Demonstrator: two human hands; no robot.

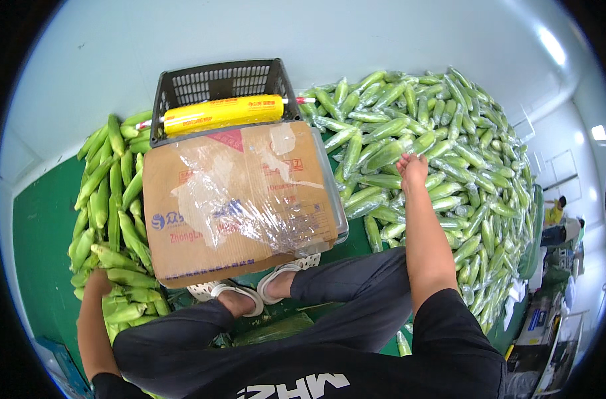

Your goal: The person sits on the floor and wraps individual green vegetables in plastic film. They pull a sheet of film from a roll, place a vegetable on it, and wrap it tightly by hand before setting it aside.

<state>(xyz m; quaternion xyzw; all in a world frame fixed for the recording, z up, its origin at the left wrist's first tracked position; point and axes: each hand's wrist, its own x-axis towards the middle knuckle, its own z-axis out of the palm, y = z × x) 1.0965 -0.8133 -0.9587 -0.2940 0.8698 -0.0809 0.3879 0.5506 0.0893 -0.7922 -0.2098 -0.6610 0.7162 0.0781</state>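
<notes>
My right hand [413,169] reaches over a large heap of film-wrapped corn ears [476,156] on the right. Its fingers are loosely bent and apart, just beside a wrapped ear of corn [389,153], and I see nothing held in them. On the left, my left hand [98,282] is down at a pile of unwrapped green corn ears [102,199]; its fingers are hidden, so I cannot tell whether it grips an ear. Between the piles, a cardboard box [250,199] with clear film over its top stands before me.
Behind the box, a yellow roll of film [223,114] on a rod lies across a black plastic crate [216,80]. A clear lidded bin [340,219] shows under the box. My legs straddle the green floor [40,213]. People [562,226] are far right.
</notes>
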